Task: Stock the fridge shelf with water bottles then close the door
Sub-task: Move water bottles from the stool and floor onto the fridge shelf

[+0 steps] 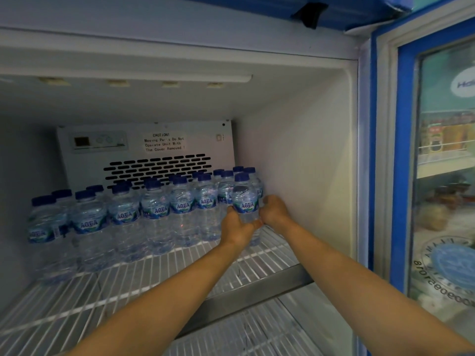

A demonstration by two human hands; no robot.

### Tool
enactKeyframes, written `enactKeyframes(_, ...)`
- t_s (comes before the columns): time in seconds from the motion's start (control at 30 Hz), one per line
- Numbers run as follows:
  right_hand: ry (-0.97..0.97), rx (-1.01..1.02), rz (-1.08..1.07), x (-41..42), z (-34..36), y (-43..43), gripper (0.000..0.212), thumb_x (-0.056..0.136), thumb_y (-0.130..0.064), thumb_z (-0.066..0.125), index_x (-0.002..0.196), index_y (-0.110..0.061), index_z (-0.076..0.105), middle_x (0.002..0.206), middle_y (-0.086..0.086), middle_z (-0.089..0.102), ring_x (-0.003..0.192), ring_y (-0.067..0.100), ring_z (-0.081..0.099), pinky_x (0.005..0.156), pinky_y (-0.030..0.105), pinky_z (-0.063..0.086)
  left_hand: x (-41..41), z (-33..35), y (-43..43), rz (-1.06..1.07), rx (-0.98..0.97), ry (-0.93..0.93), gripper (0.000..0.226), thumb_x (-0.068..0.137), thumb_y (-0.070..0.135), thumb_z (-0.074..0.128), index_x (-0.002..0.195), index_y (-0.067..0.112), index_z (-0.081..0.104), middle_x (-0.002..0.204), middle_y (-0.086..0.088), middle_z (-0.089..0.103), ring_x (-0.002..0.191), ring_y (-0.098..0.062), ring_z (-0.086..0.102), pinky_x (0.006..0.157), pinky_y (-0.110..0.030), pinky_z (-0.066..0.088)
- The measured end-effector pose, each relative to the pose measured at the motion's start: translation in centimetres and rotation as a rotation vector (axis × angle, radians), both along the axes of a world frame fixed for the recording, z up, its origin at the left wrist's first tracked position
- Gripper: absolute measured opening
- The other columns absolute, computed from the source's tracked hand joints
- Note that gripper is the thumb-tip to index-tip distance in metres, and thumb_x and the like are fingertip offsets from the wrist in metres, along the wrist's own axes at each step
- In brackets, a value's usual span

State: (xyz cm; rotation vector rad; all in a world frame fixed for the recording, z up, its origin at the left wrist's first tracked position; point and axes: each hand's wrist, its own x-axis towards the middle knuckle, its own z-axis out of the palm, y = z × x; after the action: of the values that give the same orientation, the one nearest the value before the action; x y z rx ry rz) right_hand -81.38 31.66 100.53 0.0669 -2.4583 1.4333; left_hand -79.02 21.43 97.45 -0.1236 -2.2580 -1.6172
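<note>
A water bottle (pixel 246 201) is gripped low by the left hand (pixel 237 231) and, apparently, by the right hand (pixel 275 210) — hemmed between the bottle rows (pixel 123 214) and the fridge wall (pixel 295 163).

So here's our setup: the water bottles (pixel 123 217) stand in rows on the wire shelf (pixel 159 273), toward the back, right in front of the vented back panel (pixel 154 140). They run from the left side across to the right wall (pixel 303 163). The end bottle (pixel 246 201) is at the front row's right end, between our left grip (pixel 236 229) and right grip (pixel 276 210), both wrapped round it. The door (pixel 437 176) stands open off to the right, and a lower shelf (pixel 244 335) lies underneath.
</note>
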Motion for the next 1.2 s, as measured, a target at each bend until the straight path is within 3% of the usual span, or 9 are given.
enactKeyframes(0.1,0.008,0.054,-0.028,-0.4,-0.5,0.1,0.023,0.092,0.001,0.049,0.072,-0.005,0.057,0.076,0.001,0.056,0.089,0.018,0.055,0.069,0.025,0.041,-0.1,-0.2,-0.1,0.036,-0.096,0.011,0.063,0.075,0.02,0.08,0.125,0.005,0.044,0.112,-0.002,0.057,0.098,-0.015,0.056,0.079,-0.019,0.044)
enactKeyframes(0.27,0.069,0.189,-0.078,-0.1,-0.8,0.2,0.043,0.094,-0.008,0.053,0.055,-0.015,0.036,0.06,-0.004,0.041,0.062,0.011,0.047,0.06,0.023,0.035,0.2,-0.1,0.1,0.095,-0.185,0.017,0.083,0.062,0.028,0.087,0.128,0.001,0.044,0.121,-0.015,0.055,0.11,-0.027,0.057,0.092,-0.029,0.049)
enactKeyframes(0.47,0.056,0.195,-0.037,-0.2,-1.0,0.3,0.045,0.095,-0.008,0.051,0.056,-0.018,0.033,0.061,-0.006,0.037,0.06,0.009,0.042,0.05,0.024,0.031,0.5,-0.4,-0.4,0.099,-0.241,-0.049,0.082,0.063,0.016,0.088,0.127,-0.001,0.039,0.118,-0.013,0.058,0.107,-0.022,0.057,0.079,-0.018,0.043)
enactKeyframes(0.6,0.005,0.113,-0.013,0.2,-1.1,0.5,0.045,0.096,-0.007,0.05,0.055,-0.018,0.035,0.06,-0.004,0.039,0.053,0.003,0.035,0.038,0.01,0.031,0.8,-0.3,-0.6,0.077,-0.254,-0.025,0.077,0.063,0.014,0.087,0.124,0.001,0.042,0.119,-0.012,0.059,0.106,-0.021,0.058,0.08,-0.017,0.042)
enactKeyframes(0.67,-0.045,0.069,-0.016,0.3,-1.2,0.5,0.038,0.096,-0.009,0.05,0.058,-0.012,0.045,0.07,0.007,0.055,0.061,0.013,0.049,0.052,0.012,0.044,1.0,-0.3,-0.5,0.057,-0.247,-0.008,0.07,0.066,0.012,0.086,0.122,0.002,0.045,0.116,-0.009,0.059,0.101,-0.017,0.057,0.074,-0.014,0.041)
enactKeyframes(0.73,-0.087,0.04,-0.022,0.6,-1.0,0.5,0.018,0.093,-0.008,0.053,0.077,-0.003,0.061,0.094,0.02,0.065,0.08,0.024,0.059,0.07,0.031,0.05,1.0,-0.1,-0.3,0.035,-0.238,-0.005,0.063,0.067,0.012,0.084,0.118,0.001,0.049,0.107,-0.005,0.059,0.092,-0.013,0.054,0.063,-0.008,0.038)
enactKeyframes(0.83,-0.086,0.011,0.004,1.1,-0.7,0.9,0.014,0.088,-0.008,0.06,0.078,0.001,0.065,0.09,0.022,0.066,0.074,0.024,0.061,0.067,0.032,0.048,0.5,0.0,0.3,0.025,-0.235,0.009,0.054,0.067,0.011,0.085,0.11,-0.001,0.055,0.1,-0.007,0.062,0.086,-0.013,0.055,0.054,-0.003,0.038)
enactKeyframes(1.0,-0.031,-0.201,0.07,2.5,-0.7,1.8,0.028,0.07,-0.008,0.064,0.096,-0.003,0.07,0.093,0.016,0.072,0.088,0.031,0.07,0.078,0.047,0.059,0.4,0.0,1.6,-0.02,-0.248,0.063,0.057,0.069,0.015,0.083,0.114,0.001,0.051,0.104,-0.005,0.061,0.094,-0.014,0.057,0.068,-0.01,0.042)
enactKeyframes(1.2,0.09,-0.042,0.062,2.4,-1.0,1.4,0.035,0.078,-0.018,0.078,0.11,-0.006,0.07,0.105,0.01,0.072,0.085,0.014,0.065,0.066,0.019,0.048,1.1,0.1,1.1,-0.07,-0.501,-0.02,0.072,0.072,0.021,0.081,0.129,0.002,0.041,0.123,-0.012,0.057,0.111,-0.022,0.056,0.084,-0.022,0.045)
